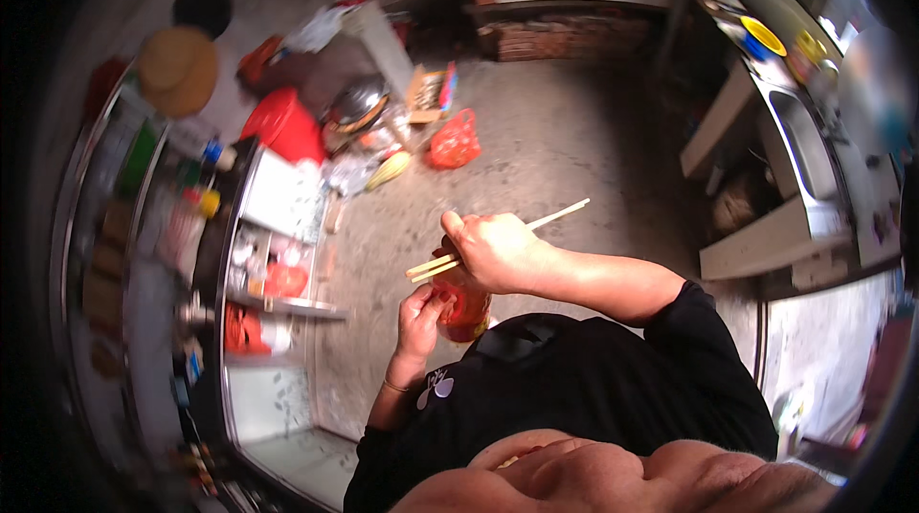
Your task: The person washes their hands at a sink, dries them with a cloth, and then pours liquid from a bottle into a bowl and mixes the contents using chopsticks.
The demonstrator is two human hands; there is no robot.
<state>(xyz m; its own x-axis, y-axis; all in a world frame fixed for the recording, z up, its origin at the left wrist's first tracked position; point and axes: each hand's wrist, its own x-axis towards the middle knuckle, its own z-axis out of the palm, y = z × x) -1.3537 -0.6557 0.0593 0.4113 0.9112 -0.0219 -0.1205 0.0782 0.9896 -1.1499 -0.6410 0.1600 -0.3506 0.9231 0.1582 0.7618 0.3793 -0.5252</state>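
My left hand [418,323] grips the side of a clear jar [468,323] with red contents, held in front of my black shirt. Above it, my right hand [499,247] is closed around a pair of light wooden chopsticks [560,214], which stick out on both sides of the fist. The same hand covers the jar's top, where a dark red edge shows beside the fingers. Whether a lid is on the jar is hidden by that hand.
To the left stands a cabinet [276,193] with an open compartment holding bags. A red plastic bag [454,141], a cardboard box [428,93] and a red bucket [285,127] stand on the concrete floor side. A metal sink [808,143] is set in the counter at right.
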